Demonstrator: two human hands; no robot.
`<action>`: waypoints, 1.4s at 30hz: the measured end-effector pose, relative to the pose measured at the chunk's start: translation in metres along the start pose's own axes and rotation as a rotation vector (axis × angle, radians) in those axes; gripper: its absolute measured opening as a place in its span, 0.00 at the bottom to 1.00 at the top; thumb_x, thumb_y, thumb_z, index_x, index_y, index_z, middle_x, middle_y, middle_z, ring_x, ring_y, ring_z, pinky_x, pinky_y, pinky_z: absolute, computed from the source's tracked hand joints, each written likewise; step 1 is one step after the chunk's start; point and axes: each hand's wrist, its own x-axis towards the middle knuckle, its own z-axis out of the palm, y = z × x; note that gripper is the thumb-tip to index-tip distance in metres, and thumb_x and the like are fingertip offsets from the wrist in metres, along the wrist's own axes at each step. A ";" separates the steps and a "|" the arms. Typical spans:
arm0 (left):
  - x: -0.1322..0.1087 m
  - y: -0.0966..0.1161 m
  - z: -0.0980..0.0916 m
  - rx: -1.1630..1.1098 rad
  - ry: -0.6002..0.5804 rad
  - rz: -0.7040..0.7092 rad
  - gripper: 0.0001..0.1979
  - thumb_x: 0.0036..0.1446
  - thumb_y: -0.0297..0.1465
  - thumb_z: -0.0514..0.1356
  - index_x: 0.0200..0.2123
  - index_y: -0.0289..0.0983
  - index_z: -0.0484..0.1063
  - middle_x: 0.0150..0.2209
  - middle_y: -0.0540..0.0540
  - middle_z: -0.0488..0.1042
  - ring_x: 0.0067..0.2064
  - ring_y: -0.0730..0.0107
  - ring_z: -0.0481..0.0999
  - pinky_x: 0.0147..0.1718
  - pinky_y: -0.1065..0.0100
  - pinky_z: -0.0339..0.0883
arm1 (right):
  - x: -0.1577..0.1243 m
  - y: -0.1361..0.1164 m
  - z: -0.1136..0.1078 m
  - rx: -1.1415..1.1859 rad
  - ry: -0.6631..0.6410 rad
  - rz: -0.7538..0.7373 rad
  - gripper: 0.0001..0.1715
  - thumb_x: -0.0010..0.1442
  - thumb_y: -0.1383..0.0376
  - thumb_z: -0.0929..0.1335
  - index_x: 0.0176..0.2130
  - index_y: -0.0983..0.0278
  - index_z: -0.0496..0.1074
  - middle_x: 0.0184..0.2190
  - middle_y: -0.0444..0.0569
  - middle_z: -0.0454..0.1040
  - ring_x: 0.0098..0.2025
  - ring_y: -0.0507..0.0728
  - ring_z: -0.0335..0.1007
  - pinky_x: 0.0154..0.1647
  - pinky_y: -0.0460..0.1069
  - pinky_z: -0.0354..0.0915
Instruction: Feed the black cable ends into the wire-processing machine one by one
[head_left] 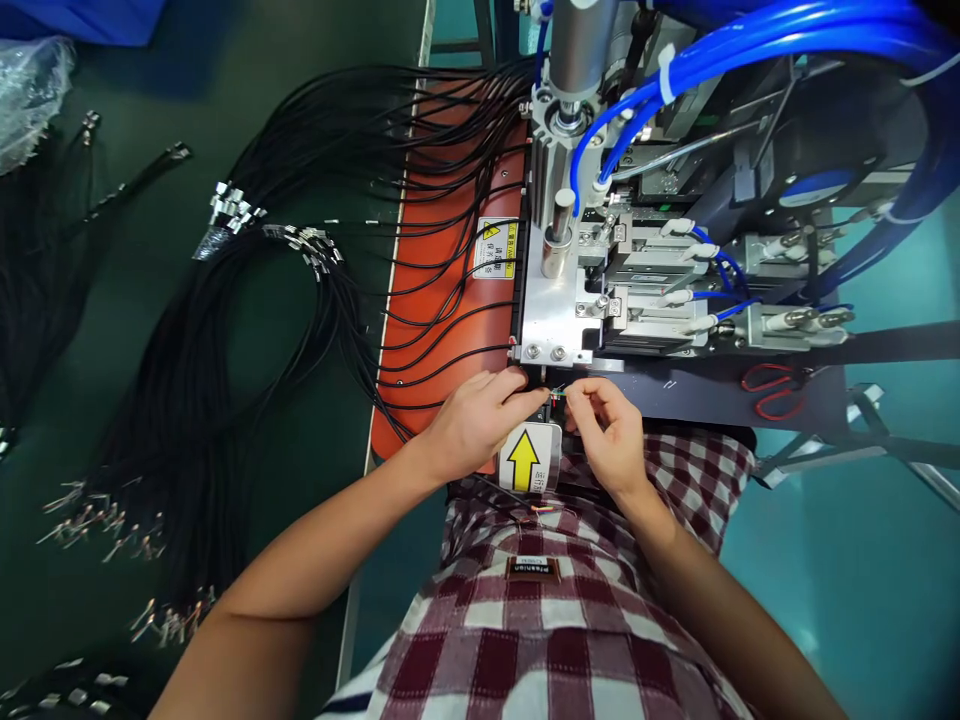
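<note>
Two hands are working past a checked garment (540,640): the right hand (611,435) is pinching thin coloured wires (557,394), outer fingers loosely curled; the left hand (480,415) is meeting them, fingers partly bent, its grip unclear. The wires are lying just before the machine (555,310); sorting their ends seems to be under way, calling next for steady, fine fingertip control. Beyond, black cables (315,130) are crossing an orange-red board (484,332) onto a dark green table (360,40), teal floor (825,560) showing opposite.
</note>
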 end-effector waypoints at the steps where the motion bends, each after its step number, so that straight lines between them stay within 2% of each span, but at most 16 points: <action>1: 0.000 0.000 0.000 -0.006 0.002 0.000 0.16 0.66 0.29 0.47 0.48 0.35 0.72 0.34 0.43 0.69 0.34 0.67 0.69 0.32 0.69 0.65 | 0.001 -0.001 0.001 -0.011 0.002 -0.004 0.07 0.62 0.62 0.66 0.34 0.63 0.69 0.25 0.43 0.67 0.25 0.51 0.63 0.26 0.47 0.62; 8: 0.000 0.000 0.001 -0.001 -0.010 0.011 0.16 0.66 0.28 0.46 0.50 0.34 0.70 0.35 0.43 0.69 0.35 0.67 0.69 0.33 0.68 0.65 | 0.003 -0.006 0.003 -0.038 0.023 -0.042 0.09 0.63 0.62 0.64 0.31 0.62 0.67 0.22 0.41 0.64 0.22 0.50 0.59 0.24 0.47 0.58; 21: 0.000 0.000 0.001 0.011 -0.032 0.012 0.16 0.67 0.30 0.46 0.50 0.35 0.70 0.35 0.43 0.69 0.34 0.68 0.69 0.32 0.68 0.64 | 0.002 -0.006 0.003 0.021 -0.006 0.065 0.09 0.62 0.61 0.65 0.31 0.62 0.66 0.20 0.39 0.62 0.21 0.50 0.57 0.22 0.46 0.55; 30: 0.000 0.000 0.000 0.024 -0.040 0.030 0.16 0.66 0.28 0.46 0.50 0.34 0.70 0.36 0.42 0.70 0.36 0.66 0.71 0.32 0.67 0.64 | 0.000 -0.016 0.004 -0.126 0.034 0.029 0.09 0.63 0.62 0.64 0.31 0.62 0.66 0.22 0.41 0.64 0.22 0.50 0.58 0.22 0.46 0.56; 36: 0.000 0.000 0.000 0.021 -0.010 0.037 0.15 0.66 0.28 0.47 0.49 0.33 0.70 0.35 0.43 0.70 0.35 0.67 0.70 0.32 0.68 0.63 | 0.002 -0.017 0.000 -0.077 -0.029 0.117 0.10 0.63 0.61 0.65 0.30 0.62 0.66 0.19 0.39 0.61 0.20 0.50 0.57 0.20 0.45 0.53; 42: -0.001 -0.001 0.001 -0.011 -0.025 0.029 0.15 0.64 0.28 0.49 0.50 0.32 0.70 0.36 0.42 0.69 0.35 0.65 0.70 0.33 0.67 0.64 | 0.001 -0.018 -0.001 -0.070 -0.039 0.101 0.10 0.63 0.61 0.64 0.31 0.62 0.65 0.20 0.40 0.62 0.21 0.49 0.57 0.21 0.46 0.53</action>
